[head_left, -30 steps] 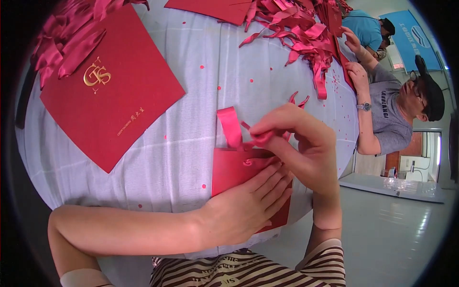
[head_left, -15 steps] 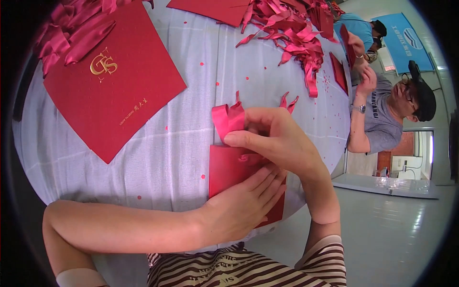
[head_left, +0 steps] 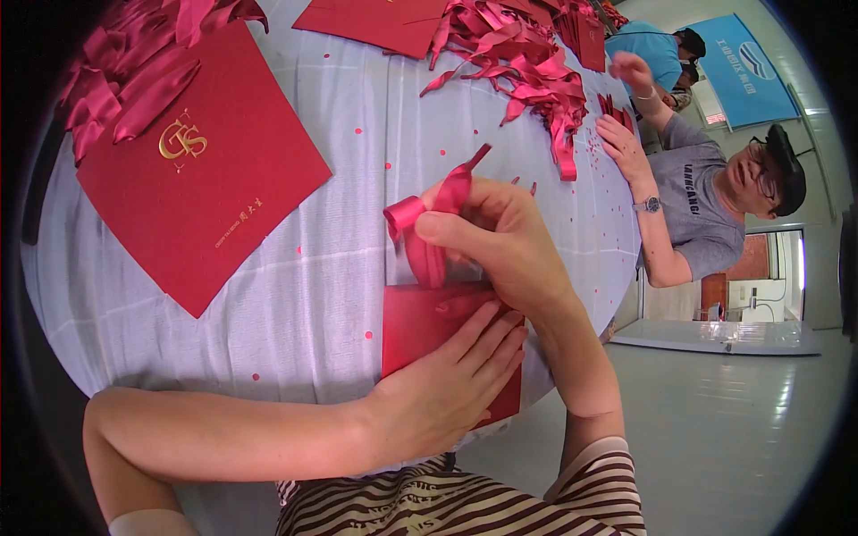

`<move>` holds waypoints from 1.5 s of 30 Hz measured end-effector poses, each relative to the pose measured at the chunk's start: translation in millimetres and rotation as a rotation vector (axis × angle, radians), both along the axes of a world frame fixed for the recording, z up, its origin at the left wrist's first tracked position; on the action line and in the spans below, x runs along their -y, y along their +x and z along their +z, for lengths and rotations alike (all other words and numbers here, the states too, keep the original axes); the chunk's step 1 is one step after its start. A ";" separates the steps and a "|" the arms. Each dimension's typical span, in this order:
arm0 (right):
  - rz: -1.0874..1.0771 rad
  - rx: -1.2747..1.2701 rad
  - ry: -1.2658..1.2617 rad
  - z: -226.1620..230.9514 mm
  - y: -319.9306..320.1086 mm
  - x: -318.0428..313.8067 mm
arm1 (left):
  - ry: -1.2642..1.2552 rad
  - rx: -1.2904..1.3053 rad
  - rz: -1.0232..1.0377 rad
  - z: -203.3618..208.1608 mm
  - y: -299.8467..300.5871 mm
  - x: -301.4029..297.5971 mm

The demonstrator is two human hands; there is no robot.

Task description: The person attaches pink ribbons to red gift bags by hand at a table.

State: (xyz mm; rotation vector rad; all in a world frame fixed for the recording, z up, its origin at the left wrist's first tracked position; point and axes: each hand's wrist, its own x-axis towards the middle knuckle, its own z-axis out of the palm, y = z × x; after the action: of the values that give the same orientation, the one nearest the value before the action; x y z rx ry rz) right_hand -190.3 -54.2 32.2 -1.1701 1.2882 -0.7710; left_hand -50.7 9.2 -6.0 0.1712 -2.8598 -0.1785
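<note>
- Up goes the pinch: the right hand (head_left: 505, 241) has moved farther off the small red bag (head_left: 416, 313), and a ribbon (head_left: 429, 259) tail now pokes upward.
- Far left, a larger red bag (head_left: 259, 170) lies flat, well apart.
- Centre, the left hand (head_left: 447, 380) lies across the small red bag, fingers straight, not curled.
- Just beyond, ribbon strands run lengthwise from the bag's far edge up to the right hand, nearer of the two, thumb and fingers pinching them.

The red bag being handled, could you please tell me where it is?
In the head view, the red bag lies at lower centre, partly under the left hand, just below the ribbon in the right hand.
</note>
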 end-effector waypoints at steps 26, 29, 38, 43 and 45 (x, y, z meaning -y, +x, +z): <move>-0.110 -0.756 -0.500 5.8 -20.0 -13.5 | 0.125 0.002 -0.016 1.7 0.2 2.4; 0.049 -0.661 -0.398 1.4 -6.7 -19.4 | 0.153 0.018 -0.025 -0.5 0.8 2.8; 0.029 -0.246 -0.338 -16.9 -1.0 -8.8 | 0.107 0.026 -0.046 -0.1 0.2 2.5; 0.050 -0.303 -0.460 -27.1 -0.3 -2.9 | 0.142 0.041 -0.050 -1.4 -1.4 3.0; 0.088 -0.340 -0.475 -25.9 -4.4 0.0 | 0.156 0.039 -0.055 -0.8 -2.9 2.8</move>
State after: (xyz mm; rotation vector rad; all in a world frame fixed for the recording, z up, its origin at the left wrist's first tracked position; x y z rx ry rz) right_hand -194.7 -54.1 6.3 -1.7886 1.3549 -0.8650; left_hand -53.6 6.4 -6.7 0.1284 -2.8909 -0.4141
